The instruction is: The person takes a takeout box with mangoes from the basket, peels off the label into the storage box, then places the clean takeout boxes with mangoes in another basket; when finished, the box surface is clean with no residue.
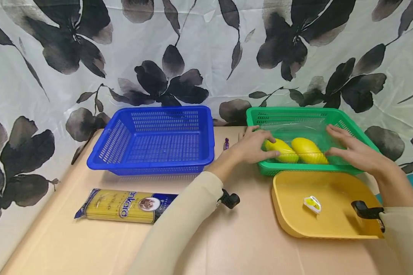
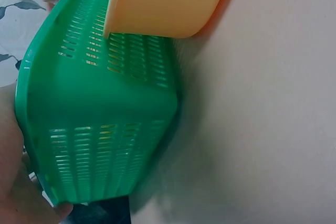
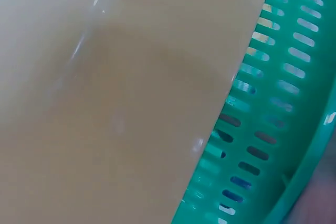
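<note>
Two plump yellow fruits lie behind clear plastic, inside the green basket. My left hand is at the basket's left end, its thumb reaching across the left fruit. In the left wrist view its fingers show beside the green rim. At the right end of the plastic, my right hand has its fingers stretched out and thumb apart, close to the right fruit. Only a blurred bit of that hand shows in the right wrist view, past the green rim.
An orange-yellow tray stands in front of the green basket, with a small white-and-yellow item in it. Left are a blue basket and a spaghetti pack, partly behind my left sleeve. A small purple item lies between the baskets.
</note>
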### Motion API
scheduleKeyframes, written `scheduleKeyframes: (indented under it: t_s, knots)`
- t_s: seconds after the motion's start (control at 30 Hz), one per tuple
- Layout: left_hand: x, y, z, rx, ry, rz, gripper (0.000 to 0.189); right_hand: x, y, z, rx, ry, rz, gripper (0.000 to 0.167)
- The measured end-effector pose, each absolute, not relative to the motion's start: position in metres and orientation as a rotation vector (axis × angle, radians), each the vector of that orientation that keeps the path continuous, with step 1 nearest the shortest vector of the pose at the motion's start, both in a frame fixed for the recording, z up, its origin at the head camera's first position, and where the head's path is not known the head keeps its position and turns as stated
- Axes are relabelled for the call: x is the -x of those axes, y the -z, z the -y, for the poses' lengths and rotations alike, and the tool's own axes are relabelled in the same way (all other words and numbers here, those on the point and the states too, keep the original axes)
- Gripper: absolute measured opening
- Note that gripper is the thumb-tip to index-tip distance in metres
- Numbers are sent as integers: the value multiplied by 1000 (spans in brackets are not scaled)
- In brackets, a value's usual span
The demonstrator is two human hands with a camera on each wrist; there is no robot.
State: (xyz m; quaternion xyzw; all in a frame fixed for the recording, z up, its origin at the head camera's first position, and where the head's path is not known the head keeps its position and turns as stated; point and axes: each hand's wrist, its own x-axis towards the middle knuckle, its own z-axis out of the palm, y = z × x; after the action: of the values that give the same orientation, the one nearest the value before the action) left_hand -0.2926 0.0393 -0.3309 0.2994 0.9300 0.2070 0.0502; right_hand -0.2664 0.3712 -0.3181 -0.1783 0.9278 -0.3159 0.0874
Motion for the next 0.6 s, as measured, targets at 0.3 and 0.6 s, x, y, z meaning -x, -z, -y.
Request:
scheduleKeyframes:
  t_s: [0.3, 0.6]
  knots:
    - [294, 333, -30, -1051, -661, -2834, 37, 276, 313, -372, 498, 606, -2747, 80]
    - [280, 314, 8, -1298, -686, -2784, 32, 269, 303, -365, 587, 520, -2830, 72]
